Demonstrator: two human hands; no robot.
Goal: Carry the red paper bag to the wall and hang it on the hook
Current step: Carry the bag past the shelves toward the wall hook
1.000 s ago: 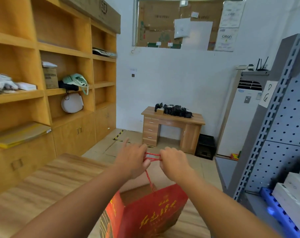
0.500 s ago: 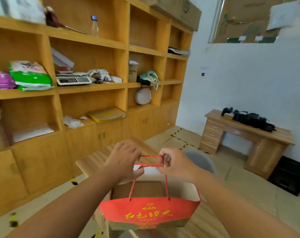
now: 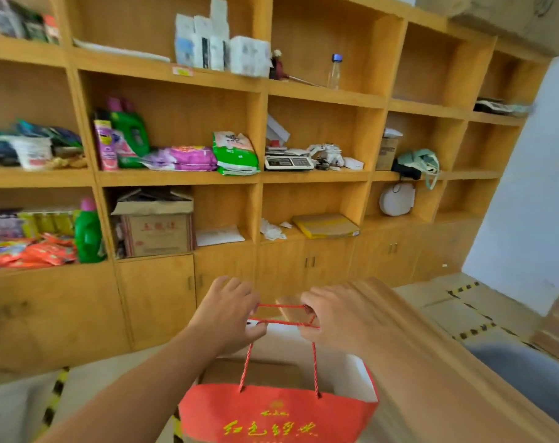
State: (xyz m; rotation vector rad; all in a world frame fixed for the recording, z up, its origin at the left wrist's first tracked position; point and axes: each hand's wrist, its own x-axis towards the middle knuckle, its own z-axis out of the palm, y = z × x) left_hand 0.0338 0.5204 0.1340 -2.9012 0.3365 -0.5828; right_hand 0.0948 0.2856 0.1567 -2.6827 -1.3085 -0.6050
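The red paper bag [image 3: 278,417] with gold characters hangs low in the middle of the head view, its mouth open toward me. Its red cord handles [image 3: 281,314] are stretched level between my two hands. My left hand [image 3: 227,311] pinches the handles' left end. My right hand [image 3: 338,318] grips their right end. The bag is off the table and hangs below my hands. No hook is in view.
A tall wooden shelf unit [image 3: 259,180] full of bottles, packets and boxes fills the view ahead, with closed cupboards [image 3: 156,298] below. A wooden table [image 3: 399,330] stands to my right. White wall [image 3: 527,187] and taped floor [image 3: 463,302] lie at far right.
The view has swung left, from the desk and white wall to the shelf unit. The bag has come off the table, and both hands hold its handles further apart.
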